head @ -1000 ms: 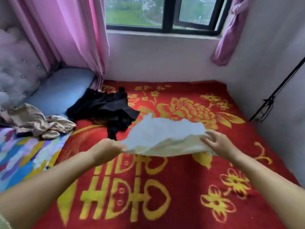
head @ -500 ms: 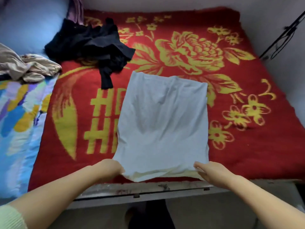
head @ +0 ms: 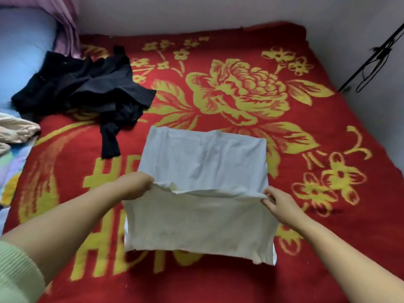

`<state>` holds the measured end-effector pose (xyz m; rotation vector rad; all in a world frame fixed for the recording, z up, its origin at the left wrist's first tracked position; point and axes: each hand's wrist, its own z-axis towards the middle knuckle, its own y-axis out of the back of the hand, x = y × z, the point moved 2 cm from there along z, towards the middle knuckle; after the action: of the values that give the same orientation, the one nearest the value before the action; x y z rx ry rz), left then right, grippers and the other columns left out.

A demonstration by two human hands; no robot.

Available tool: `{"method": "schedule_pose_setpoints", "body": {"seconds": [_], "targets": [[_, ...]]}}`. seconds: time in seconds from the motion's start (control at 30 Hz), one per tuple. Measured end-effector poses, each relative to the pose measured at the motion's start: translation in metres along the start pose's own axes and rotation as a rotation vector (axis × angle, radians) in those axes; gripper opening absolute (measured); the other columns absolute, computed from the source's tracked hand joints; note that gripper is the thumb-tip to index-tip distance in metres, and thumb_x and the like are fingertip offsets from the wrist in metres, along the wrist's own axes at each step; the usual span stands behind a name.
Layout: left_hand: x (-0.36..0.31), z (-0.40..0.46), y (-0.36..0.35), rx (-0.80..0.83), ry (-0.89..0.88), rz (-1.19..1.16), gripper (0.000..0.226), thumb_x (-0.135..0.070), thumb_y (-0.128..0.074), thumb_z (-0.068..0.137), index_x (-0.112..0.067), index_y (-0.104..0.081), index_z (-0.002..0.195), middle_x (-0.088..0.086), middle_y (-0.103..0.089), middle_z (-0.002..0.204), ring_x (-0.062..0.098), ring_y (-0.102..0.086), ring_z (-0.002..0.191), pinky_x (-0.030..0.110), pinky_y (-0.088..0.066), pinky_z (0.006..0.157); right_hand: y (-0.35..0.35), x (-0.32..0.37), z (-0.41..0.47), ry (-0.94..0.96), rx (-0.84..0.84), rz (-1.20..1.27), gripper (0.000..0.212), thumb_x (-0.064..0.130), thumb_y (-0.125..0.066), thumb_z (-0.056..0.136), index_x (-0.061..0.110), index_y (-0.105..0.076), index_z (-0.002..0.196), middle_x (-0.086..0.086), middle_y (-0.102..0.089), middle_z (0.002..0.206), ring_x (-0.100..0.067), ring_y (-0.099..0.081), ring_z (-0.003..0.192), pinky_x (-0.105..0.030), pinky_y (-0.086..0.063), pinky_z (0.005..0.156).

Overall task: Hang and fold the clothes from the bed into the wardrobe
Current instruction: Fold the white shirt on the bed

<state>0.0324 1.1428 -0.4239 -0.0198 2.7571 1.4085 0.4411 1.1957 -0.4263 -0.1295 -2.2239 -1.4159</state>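
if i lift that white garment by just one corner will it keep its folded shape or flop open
Probably flops open: the white garment sags between the left hand and right hand and wrinkles. It looks thin and light. Likely not slippery on the fuzzy red blanket.

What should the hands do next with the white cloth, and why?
Probably carry the lifted edge forward and lay it on the far edge. The left hand and right hand each pinch a near corner of the white cloth, already raised and partly turned over, while the far half lies flat on the red blanket. That would finish the fold.
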Motion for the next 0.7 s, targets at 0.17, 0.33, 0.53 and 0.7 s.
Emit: {"method": "schedule_pose_setpoints", "body": {"seconds": [0.17,0.33,0.53,0.7], "targets": [[0.015,0.122,0.080,-0.320,0.166,0.056,0.012,-0.021,-0.047,0.091,-0.013,-0.056,0.089,0.014,-0.061,0.098,0.033,-0.057,0.090,0.033,-0.041,0.066,0.050,-0.009,0.145,-0.065,-0.123,0.047,0.005,0.014,-0.056,0.091,0.010,-0.059,0.092,-0.003,-0.056,0.086,-0.025,-0.055,0.086,-0.030,-0.030,0.064],[0.001,0.200,0.090,-0.550,0.334,-0.024,0.057,-0.031,-0.062,0.088,-0.015,-0.039,0.137,0.020,-0.048,0.121,0.037,-0.046,0.111,0.045,-0.036,0.091,0.051,-0.019,0.236,-0.161,-0.437,0.099,0.034,0.005,-0.048,0.091,0.007,-0.053,0.125,-0.017,-0.049,0.123,-0.033,-0.050,0.112,-0.038,-0.040,0.094],[-0.057,0.169,-0.057,-0.301,-0.064,0.016,0.066,-0.051,-0.039,0.086,-0.023,-0.028,0.145,0.013,-0.041,0.147,0.025,-0.022,0.139,0.060,-0.032,0.102,-0.089,-0.033,0.164,0.129,-0.223,-0.231,0.049,0.023,-0.059,0.082,0.014,-0.050,0.130,-0.012,-0.048,0.140,-0.031,-0.043,0.130,-0.060,-0.046,0.093],[0.005,0.107,-0.153,-0.035,0.115,-0.004,0.059,-0.055,-0.025,0.090,-0.020,-0.042,0.135,0.018,-0.049,0.139,0.030,-0.037,0.127,0.061,-0.051,0.074,-0.145,-0.088,0.091,0.141,-0.009,-0.529,0.079,0.035,-0.049,0.075,0.029,-0.020,0.148,0.001,-0.001,0.160,-0.021,-0.001,0.147,-0.071,-0.024,0.094]]}}
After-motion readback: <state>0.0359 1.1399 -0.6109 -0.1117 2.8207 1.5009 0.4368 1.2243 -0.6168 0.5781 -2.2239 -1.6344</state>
